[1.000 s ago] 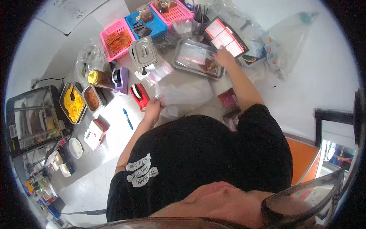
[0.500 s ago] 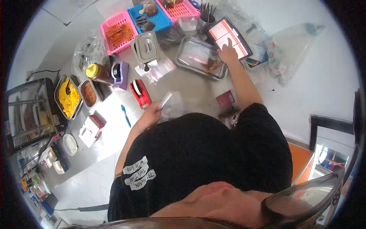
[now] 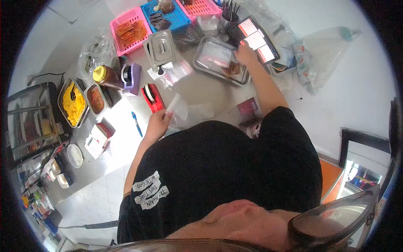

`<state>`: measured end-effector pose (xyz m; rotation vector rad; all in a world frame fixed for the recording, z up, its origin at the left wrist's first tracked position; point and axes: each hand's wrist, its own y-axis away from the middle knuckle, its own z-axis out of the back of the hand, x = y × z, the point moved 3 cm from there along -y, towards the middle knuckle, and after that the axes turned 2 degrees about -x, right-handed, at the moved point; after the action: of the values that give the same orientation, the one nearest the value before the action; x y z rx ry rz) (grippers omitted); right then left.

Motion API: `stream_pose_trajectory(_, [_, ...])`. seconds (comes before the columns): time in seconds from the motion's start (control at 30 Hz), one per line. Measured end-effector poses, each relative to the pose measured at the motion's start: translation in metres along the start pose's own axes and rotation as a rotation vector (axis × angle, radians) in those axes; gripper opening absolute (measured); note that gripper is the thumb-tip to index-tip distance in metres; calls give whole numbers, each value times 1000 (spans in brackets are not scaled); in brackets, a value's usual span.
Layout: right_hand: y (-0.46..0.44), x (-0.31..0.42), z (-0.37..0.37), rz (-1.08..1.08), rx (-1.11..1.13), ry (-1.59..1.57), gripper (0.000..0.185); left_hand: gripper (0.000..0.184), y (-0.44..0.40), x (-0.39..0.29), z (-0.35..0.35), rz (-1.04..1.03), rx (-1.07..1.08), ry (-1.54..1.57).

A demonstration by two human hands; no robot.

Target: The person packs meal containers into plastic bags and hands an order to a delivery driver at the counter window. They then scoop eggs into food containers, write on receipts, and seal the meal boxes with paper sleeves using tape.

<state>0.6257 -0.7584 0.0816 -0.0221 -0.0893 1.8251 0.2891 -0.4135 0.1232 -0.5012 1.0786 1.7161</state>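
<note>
left hand (image 3: pixel 158 122) grips plastic bag (image 3: pixel 180 108). tablet (image 3: pixel 257 41), slanting eleven-to-five, lies at one o'clock from nearer right hand (image 3: pixel 246 55), whose grip is unclear.

Black tablet (image 3: pixel 257 41) with red-and-white screen (image 3: pixel 254 39), red tape dispenser (image 3: pixel 156 101)

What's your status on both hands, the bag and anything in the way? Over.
Left hand pinching clear plastic bag. Right hand at tablet, contact unclear. Red tape dispenser close by left hand, possible snag.
</note>
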Motion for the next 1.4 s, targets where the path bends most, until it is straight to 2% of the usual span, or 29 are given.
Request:
stream_pose_trajectory(0.07, [7,15,14,29,-1,-19,39,31,2,1,0,60,21,60])
stream_pose_trajectory(0.1, [5,12,15,-29,-17,-10,40,30,3,2,-2,91,31,93])
stream_pose_trajectory(0.2, [4,3,18,-165,-101,18,43,24,4,14,-9,-114,13,123])
stream_pose_trajectory(0.3, [6,7,35,-203,-209,-22,39,20,4,21,-14,-152,-7,251])
stream_pose_trajectory(0.33, [8,13,38,-148,-299,-11,33,19,3,22,-15,-93,9,286])
stream_pose_trajectory(0.4, [3,15,31,-47,-105,-29,38,18,0,24,-14,27,46,349])
stream_pose_trajectory(0.43, [1,16,25,1,-5,-39,40,18,-1,25,-14,41,54,263])
stream_pose_trajectory(0.5, [0,16,10,28,34,-9,37,19,-3,24,-14,70,71,89])
stream_pose_trajectory(0.57, [-7,13,-2,47,68,4,37,20,1,14,-11,87,22,89])
stream_pose_trajectory(0.7, [-15,13,-1,-27,50,-9,39,31,6,10,-12,-40,-94,287])
stream_pose_trajectory(0.8, [-19,13,6,-67,6,-5,39,33,11,5,-5,-27,52,176])
stream_pose_trajectory(0.9, [-24,10,8,-79,2,25,37,31,10,5,2,234,169,82])
stream_pose_trajectory(0.97, [-23,10,9,-83,-8,40,34,29,8,14,-1,100,90,218])
stream_pose_trajectory(1.0, [-21,13,12,-37,-48,-18,32,28,9,14,-1,33,51,284])
stream_pose_trajectory(1.07, [-13,24,17,51,-130,-139,28,30,8,15,-5,68,34,478])
stream_pose_trajectory(1.1, [1,39,23,184,-209,-315,27,30,6,12,-6,81,27,570])
stream_pose_trajectory(1.13, [25,63,35,316,-292,-490,27,27,5,3,1,169,-78,383])
stream_pose_trajectory(1.2, [94,123,58,123,408,-876,29,25,-3,-1,0,207,-159,737])
stream_pose_trajectory(1.23, [136,154,82,175,608,-1030,31,24,-7,0,-1,226,-194,914])
stream_pose_trajectory(1.27, [171,175,69,203,789,-1109,33,24,-17,10,-7,72,-180,852])
stream_pose_trajectory(1.33, [213,221,99,393,597,-896,33,26,-7,-10,-14,3,-29,943])
stream_pose_trajectory(1.4, [231,244,98,357,555,-982,33,28,8,-21,-25,-53,178,1102])
